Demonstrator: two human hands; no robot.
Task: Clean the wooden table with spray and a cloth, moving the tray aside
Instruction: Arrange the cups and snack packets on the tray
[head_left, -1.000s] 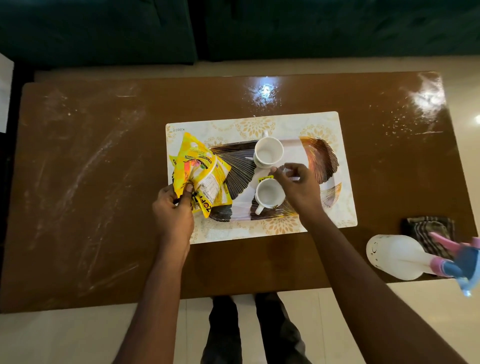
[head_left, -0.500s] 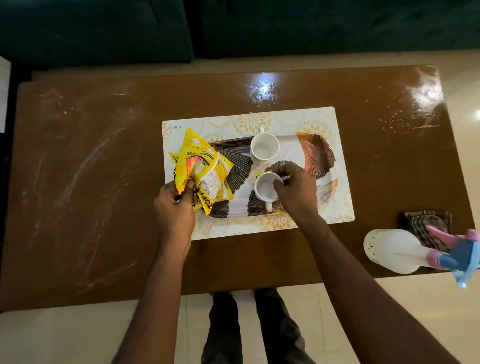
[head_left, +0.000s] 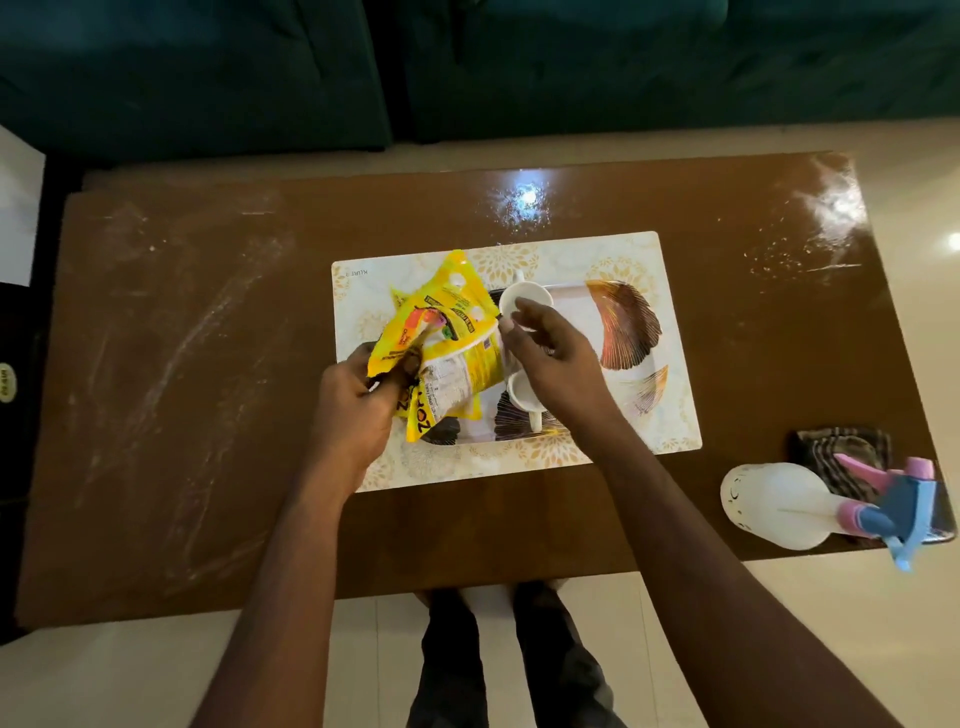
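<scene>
The brown wooden table (head_left: 182, 415) shows white streaks and crumbs. A white tray (head_left: 597, 254) with a floral rim lies at its middle and carries two white cups, one farther (head_left: 524, 299) and one nearer (head_left: 522, 392). My left hand (head_left: 353, 400) grips a bunch of yellow snack wrappers (head_left: 452, 322), lifted over the tray's left part. My right hand (head_left: 545, 353) hovers over the cups with its fingertips at the wrappers' right edge; whether they pinch anything is unclear. A white spray bottle (head_left: 774, 504) with a pink and blue trigger lies at the right front edge beside a dark striped cloth (head_left: 836, 447).
A dark green sofa (head_left: 519, 62) runs along the table's far side. My legs (head_left: 509, 660) stand on the pale tiled floor (head_left: 831, 623) at the near edge. Some white thing (head_left: 18, 208) sits at the far left.
My right hand left the nearer cup and moved left to the wrappers. My left hand raised and tilted the wrappers toward it.
</scene>
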